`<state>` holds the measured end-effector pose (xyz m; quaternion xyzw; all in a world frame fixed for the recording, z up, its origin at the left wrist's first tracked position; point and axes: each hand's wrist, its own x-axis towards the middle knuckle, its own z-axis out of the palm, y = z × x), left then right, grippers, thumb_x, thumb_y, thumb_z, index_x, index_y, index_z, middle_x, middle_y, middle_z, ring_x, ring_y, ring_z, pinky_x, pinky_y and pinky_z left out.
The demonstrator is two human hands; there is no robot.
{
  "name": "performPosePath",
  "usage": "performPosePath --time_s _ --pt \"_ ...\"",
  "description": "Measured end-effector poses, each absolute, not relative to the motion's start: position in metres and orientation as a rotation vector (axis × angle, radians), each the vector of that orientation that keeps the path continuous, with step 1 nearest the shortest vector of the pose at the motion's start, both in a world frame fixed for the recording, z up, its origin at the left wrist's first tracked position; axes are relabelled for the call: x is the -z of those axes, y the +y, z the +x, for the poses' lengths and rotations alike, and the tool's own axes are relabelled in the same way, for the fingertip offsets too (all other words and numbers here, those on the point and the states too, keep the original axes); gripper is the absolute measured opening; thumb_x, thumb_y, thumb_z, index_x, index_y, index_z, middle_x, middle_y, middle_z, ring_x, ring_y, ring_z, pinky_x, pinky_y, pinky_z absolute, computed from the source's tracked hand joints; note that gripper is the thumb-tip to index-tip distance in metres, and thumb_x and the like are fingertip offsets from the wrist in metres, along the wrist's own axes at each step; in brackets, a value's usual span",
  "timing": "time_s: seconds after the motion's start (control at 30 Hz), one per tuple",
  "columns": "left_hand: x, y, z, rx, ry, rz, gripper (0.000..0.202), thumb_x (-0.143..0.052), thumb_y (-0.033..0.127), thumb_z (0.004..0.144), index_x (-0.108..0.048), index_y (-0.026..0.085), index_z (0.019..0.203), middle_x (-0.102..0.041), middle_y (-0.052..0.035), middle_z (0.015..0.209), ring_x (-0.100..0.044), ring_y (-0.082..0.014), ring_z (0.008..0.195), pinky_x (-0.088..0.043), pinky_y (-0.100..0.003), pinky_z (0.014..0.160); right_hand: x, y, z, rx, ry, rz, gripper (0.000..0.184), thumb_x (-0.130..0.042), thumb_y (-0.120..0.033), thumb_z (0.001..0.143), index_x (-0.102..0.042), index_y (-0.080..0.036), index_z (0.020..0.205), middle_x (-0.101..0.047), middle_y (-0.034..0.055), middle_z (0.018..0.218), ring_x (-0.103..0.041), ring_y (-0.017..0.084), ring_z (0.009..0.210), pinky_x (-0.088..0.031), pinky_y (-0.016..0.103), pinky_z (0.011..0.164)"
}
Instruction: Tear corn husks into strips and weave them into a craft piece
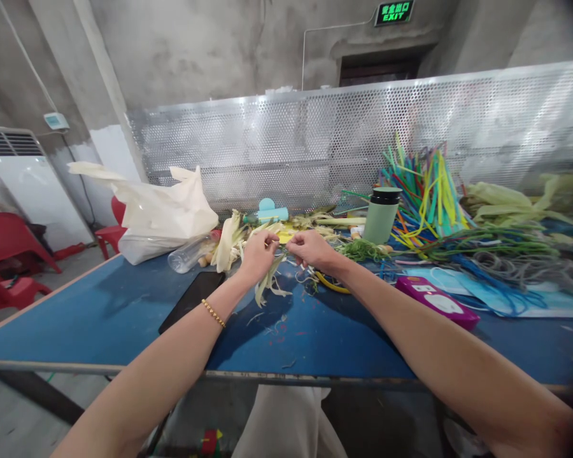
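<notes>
My left hand [256, 253] and my right hand [310, 249] are stretched out over the blue table [100, 312], close together, fingers pinched. Between them they hold pale corn-husk strips [270, 280], which hang down from the left hand toward the tabletop. A thin strip runs between the two pinches. A gold bead bracelet sits on my left wrist. More husk pieces [229, 245] lie just behind the left hand.
A black phone [191, 300] lies left of my arm, with a clear plastic bottle [188, 253] and a white bag [157, 216] beyond. A green flask [381, 215], coloured sticks [424, 191], a magenta case [437, 302] and a perforated metal screen [315, 146] are at right and back. Red chairs [4, 254] stand at left.
</notes>
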<state>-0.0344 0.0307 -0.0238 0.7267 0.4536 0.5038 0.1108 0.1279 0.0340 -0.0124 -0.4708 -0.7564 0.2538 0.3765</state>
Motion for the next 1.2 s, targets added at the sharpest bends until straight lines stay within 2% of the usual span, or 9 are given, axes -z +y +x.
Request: performPosePath --time_s 0.17,0.37,0.63,0.87,1.2 --pt "0.020 0.025 -0.033 -1.347 1.359 2.207 0.007 -0.056 0.014 0.070 -0.063 0.014 0.067 -0.063 -0.0028 0.068 -0.053 -0.0138 0.066 -0.039 -0.026 0.064 0.012 0.033 0.127 -0.719 -1.874 -1.204 0.020 -0.053 -0.018 0.069 -0.049 -0.017 0.049 -0.050 -0.0036 0.038 -0.045 0.007 0.035 -0.035 0.017 0.037" --pt "0.026 0.033 -0.034 -1.261 1.344 2.164 0.011 -0.058 0.018 0.066 -0.067 0.013 0.069 -0.064 -0.0019 0.063 -0.054 -0.0128 0.060 -0.039 -0.025 0.058 0.013 0.033 0.124 -0.764 -1.852 -1.230 0.015 -0.056 -0.019 0.072 -0.058 -0.015 0.057 -0.055 -0.0025 0.040 -0.047 0.008 0.035 -0.037 0.017 0.037" --pt "0.031 0.039 -0.036 -1.250 1.311 2.151 0.012 -0.060 0.020 0.067 -0.070 0.013 0.070 -0.062 -0.0017 0.059 -0.052 -0.0120 0.056 -0.036 -0.024 0.053 0.011 0.031 0.124 -0.801 -1.865 -1.211 0.017 -0.058 -0.018 0.074 -0.058 -0.014 0.057 -0.055 -0.0021 0.041 -0.047 0.007 0.035 -0.037 0.017 0.037" --pt "0.026 0.032 -0.035 -1.241 1.296 2.263 0.013 -0.057 0.020 0.071 -0.065 0.014 0.062 -0.060 -0.0015 0.059 -0.052 -0.0126 0.058 -0.036 -0.025 0.057 0.012 0.032 0.125 -0.758 -1.880 -1.225 0.017 -0.059 -0.017 0.073 -0.057 -0.014 0.057 -0.055 -0.0021 0.041 -0.048 0.008 0.036 -0.037 0.017 0.036" --pt "0.026 0.036 -0.038 -1.193 1.343 2.237 0.009 -0.056 0.012 0.069 -0.065 0.014 0.068 -0.063 -0.0017 0.065 -0.054 -0.0136 0.064 -0.039 -0.026 0.062 0.009 0.029 0.125 -0.760 -1.885 -1.259 0.012 -0.058 -0.017 0.073 -0.061 -0.014 0.062 -0.057 -0.0020 0.042 -0.048 0.007 0.037 -0.038 0.016 0.038"
